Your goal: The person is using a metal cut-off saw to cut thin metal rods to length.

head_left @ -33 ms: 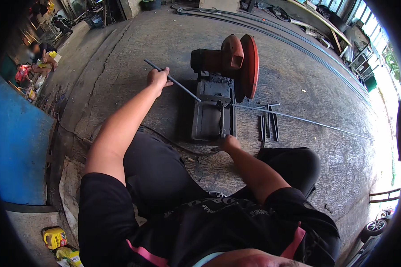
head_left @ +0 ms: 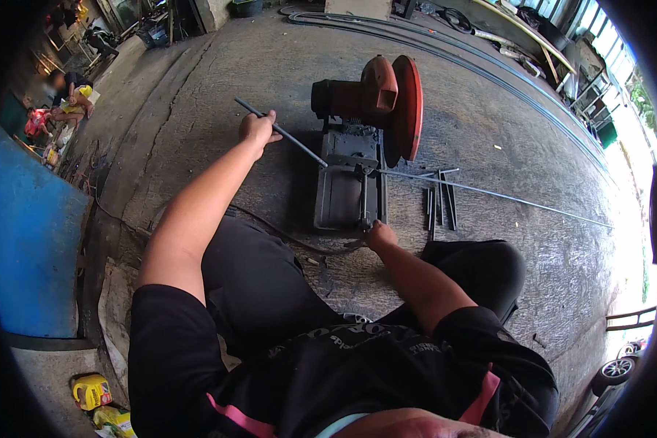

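Note:
A cut-off saw (head_left: 379, 91) with an orange-red body and round guard stands on the floor in front of me. My left hand (head_left: 257, 133) grips a short dark metal rod (head_left: 301, 147), slanted so its lower end meets the left side of the saw's base (head_left: 327, 220). At the near end of the vise screw (head_left: 364, 196), my right hand (head_left: 380, 236) is closed around the crank; its fingertips are partly hidden. A long thin metal rod (head_left: 507, 195) runs from the vise out to the right, its inner end hidden at the clamp.
Several short cut rods (head_left: 451, 206) lie right of the saw. Long bars (head_left: 445, 45) curve across the far floor. A cable (head_left: 288, 237) passes near my knees. A blue panel (head_left: 29, 241) stands left; a person (head_left: 71, 91) sits far left.
My right hand has shifted very slightly at the vise crank. The left hand and its rod have stayed nearly in place.

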Motion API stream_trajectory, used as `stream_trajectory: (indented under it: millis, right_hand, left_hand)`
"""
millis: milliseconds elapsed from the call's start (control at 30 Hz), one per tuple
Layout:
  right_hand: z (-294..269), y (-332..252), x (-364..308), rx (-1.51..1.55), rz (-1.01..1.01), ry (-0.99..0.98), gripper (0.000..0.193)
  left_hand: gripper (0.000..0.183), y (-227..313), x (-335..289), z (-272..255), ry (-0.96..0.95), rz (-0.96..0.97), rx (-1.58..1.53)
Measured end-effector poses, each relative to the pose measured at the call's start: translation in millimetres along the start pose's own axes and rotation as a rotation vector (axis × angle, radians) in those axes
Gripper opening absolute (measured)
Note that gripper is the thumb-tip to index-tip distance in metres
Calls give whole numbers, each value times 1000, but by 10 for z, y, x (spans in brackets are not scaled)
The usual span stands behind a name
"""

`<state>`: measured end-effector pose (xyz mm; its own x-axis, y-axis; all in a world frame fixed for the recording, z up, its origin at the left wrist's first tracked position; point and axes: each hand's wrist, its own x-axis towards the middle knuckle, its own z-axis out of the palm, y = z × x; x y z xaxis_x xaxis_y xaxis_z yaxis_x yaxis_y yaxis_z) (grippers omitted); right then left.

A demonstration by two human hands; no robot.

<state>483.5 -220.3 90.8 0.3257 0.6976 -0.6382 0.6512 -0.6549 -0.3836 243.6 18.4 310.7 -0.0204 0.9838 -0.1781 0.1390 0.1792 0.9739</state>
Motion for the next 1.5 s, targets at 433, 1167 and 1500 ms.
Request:
stream_trajectory:
  millis: [433, 1167, 1500]
  right_hand:
    - [-85, 471, 398, 1038, 75, -542, 55]
    - [-436, 393, 299, 1108, -95, -816, 54]
    - [-126, 499, 489, 287, -3, -188, 57]
  left_hand:
    - [28, -59, 20, -7, 39, 2, 19]
    - [32, -121, 80, 9, 3, 10, 30]
    - [31, -76, 18, 9, -50, 6, 78]
